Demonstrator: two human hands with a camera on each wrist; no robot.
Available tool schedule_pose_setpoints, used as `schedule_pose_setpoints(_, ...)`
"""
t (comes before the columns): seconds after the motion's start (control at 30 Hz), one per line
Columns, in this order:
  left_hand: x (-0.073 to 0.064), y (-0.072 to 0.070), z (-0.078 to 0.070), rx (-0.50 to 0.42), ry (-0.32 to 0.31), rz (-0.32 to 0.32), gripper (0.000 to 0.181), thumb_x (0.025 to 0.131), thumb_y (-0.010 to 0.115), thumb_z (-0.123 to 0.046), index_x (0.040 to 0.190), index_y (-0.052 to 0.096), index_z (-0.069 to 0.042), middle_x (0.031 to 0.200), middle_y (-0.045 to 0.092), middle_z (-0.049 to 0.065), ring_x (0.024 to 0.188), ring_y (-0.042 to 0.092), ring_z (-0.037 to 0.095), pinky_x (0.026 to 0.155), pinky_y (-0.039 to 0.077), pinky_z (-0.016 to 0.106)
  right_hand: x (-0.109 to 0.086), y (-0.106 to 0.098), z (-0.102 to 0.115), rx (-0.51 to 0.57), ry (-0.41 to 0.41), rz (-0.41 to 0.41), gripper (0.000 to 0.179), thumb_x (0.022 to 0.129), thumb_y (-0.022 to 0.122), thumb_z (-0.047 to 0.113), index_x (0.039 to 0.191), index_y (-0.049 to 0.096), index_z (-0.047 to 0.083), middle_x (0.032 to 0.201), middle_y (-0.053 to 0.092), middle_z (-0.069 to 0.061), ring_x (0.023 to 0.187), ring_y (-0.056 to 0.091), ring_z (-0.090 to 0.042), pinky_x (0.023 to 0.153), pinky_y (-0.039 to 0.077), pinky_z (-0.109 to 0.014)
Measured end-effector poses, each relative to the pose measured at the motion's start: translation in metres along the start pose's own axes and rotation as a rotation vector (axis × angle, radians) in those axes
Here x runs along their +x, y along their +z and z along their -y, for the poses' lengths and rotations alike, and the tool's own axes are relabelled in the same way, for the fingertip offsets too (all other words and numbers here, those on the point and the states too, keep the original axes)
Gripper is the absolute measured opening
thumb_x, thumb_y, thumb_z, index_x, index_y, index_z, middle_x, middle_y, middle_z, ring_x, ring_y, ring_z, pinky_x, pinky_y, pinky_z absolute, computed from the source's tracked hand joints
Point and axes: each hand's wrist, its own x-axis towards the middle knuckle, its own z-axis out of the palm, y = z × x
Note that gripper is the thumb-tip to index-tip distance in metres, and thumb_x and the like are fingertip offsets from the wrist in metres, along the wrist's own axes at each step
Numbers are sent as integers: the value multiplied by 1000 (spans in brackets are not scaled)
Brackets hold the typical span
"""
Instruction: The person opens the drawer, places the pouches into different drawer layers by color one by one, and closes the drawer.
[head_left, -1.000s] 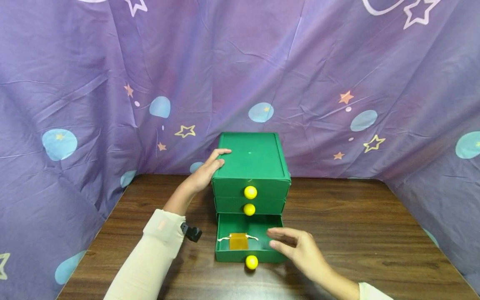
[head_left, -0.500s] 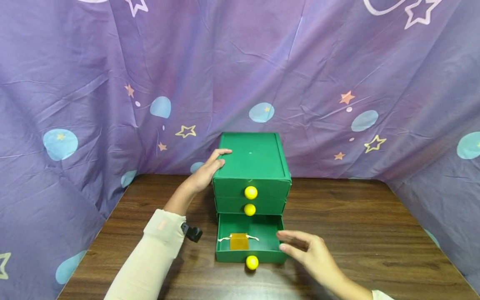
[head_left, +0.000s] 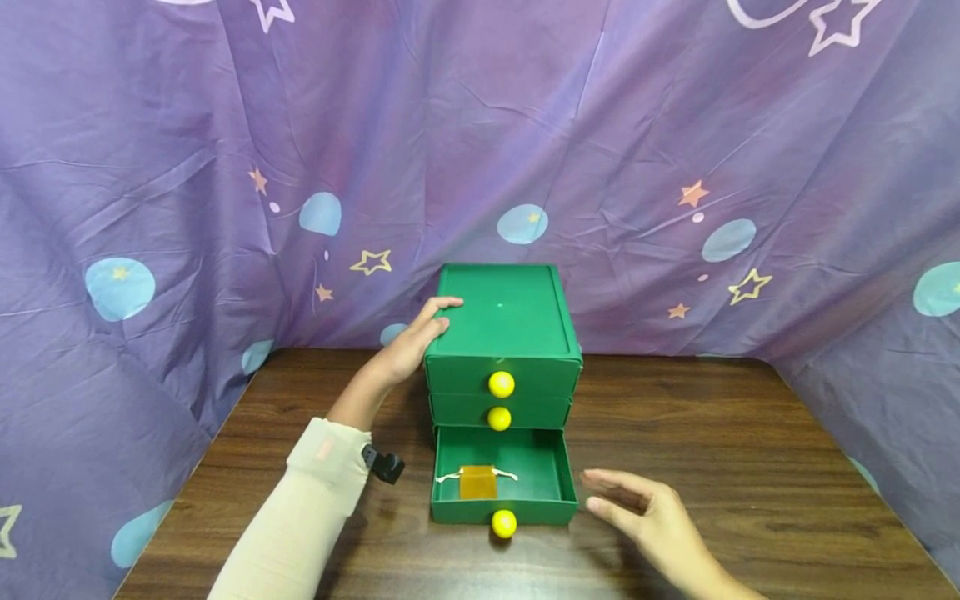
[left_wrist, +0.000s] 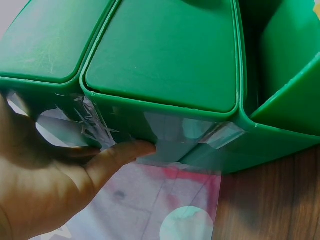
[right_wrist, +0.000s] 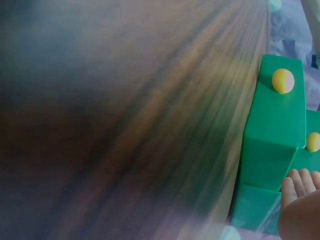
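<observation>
In the head view a green drawer cabinet (head_left: 498,312) stands on the table, its bottom drawer (head_left: 536,512) pulled out. A small brown pouch (head_left: 477,482) with white drawstrings lies inside that drawer, toward the left. My left hand (head_left: 411,346) rests against the cabinet's upper left side, fingertips over the top edge. The left wrist view has its thumb (left_wrist: 132,149) extended along the taped side. Just right of the pulled-out drawer is my right hand (head_left: 652,517), fingers loosely bent, holding nothing. Part of it shows beside the cabinet in the right wrist view.
Yellow round knobs sit on the drawer fronts, the lowest knob (head_left: 504,524) jutting toward me. The upper two drawers are closed. Dark wooden table (head_left: 697,433) surrounds the cabinet, and a purple patterned cloth (head_left: 480,125) hangs behind it.
My right hand has moved out of the bottom drawer, to the right and toward me. The left hand, cabinet and pouch have stayed where they were.
</observation>
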Motion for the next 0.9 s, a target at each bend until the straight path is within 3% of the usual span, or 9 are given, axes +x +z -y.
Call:
schedule_pose_setpoints(0.53, -1, 0, 0, 12, -6, 10, 48, 109, 29, -22, 155, 33, -8, 167, 20, 18, 154, 17, 39, 123, 14, 62, -23, -23, -7, -62, 152, -57, 33, 90, 80, 13, 122, 74, 8, 115, 77, -6, 106, 67, 2, 83, 54, -14)
schedule_pose_setpoints(0.9, 0, -1, 1, 8, 12, 8, 48, 108, 29, -21, 154, 33, -5, 166, 22, 20, 154, 17, 39, 123, 13, 61, -39, -40, -18, -77, 145, -91, 36, 88, 80, 4, 123, 72, 0, 113, 77, 3, 101, 70, 1, 82, 52, -11)
